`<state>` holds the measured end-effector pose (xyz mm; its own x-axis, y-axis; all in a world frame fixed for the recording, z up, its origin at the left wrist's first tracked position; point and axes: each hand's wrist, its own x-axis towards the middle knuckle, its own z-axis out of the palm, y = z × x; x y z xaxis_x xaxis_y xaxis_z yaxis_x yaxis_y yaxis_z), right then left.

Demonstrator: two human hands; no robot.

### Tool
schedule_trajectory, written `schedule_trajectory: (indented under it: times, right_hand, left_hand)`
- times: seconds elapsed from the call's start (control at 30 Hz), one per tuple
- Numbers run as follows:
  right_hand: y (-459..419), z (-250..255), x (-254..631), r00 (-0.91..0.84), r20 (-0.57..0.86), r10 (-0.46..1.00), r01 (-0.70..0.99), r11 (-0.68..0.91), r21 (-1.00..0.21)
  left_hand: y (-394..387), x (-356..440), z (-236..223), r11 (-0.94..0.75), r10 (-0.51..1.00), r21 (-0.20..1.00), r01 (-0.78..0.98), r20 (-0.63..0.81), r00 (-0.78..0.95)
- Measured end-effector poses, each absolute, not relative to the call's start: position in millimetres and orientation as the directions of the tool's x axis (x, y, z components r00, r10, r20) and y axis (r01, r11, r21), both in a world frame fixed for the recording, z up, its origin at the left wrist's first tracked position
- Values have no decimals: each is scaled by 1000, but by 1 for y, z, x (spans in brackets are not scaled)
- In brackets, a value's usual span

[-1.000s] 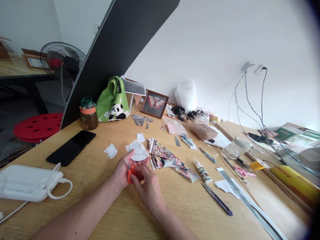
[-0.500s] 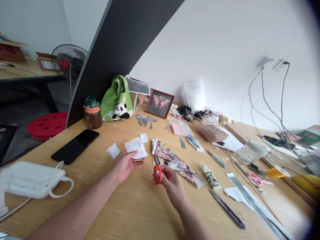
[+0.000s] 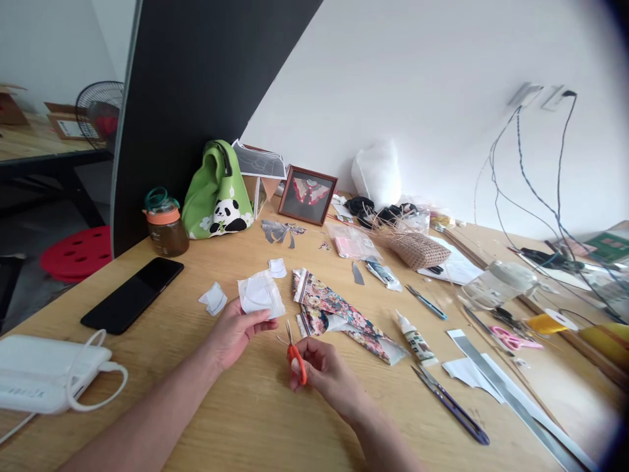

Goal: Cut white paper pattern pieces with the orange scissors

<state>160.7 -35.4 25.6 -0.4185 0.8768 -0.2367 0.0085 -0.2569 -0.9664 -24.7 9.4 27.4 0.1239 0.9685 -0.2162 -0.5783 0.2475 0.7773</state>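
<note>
Over a wooden desk (image 3: 246,419) against a white wall (image 3: 432,78), the left hand (image 3: 240,333) pinches a small white patch (image 3: 259,293) between thumb and fingers, left of the folded floral fabric (image 3: 339,307), while the right hand (image 3: 324,372) nearby grips small orange-handled scissors (image 3: 295,357) by the handles, blades pointing forward.

The right hand (image 3: 322,370), against the left hand (image 3: 240,334) a second ago, is now apart from it, on its right, with the orange scissors (image 3: 295,362). Their blades, over the floral fabric (image 3: 334,305) half a second ago, are now off it, to its near left. The black panel (image 3: 206,72) now hides more of the fan (image 3: 95,118).
</note>
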Motion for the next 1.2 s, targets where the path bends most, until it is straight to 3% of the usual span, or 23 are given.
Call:
schedule_trajectory:
  times: [0.4,0.83,1.07,1.2]
  right_hand:
    - [-37,23,162,-424,-342,838,68,-347,-935]
    - [-36,30,165,-428,-318,846,38,-335,-942]
    - [-36,29,165,-428,-300,852,48,-310,-949]
    - [-35,26,165,-409,-318,855,50,-327,-944]
  left_hand:
    - [7,-23,23,262,965,806,-531,-210,157]
    - [3,-21,23,320,941,866,-385,-243,237]
    - [3,-21,25,300,947,865,-403,-220,233]
    - [7,-21,27,274,962,800,-533,-241,131]
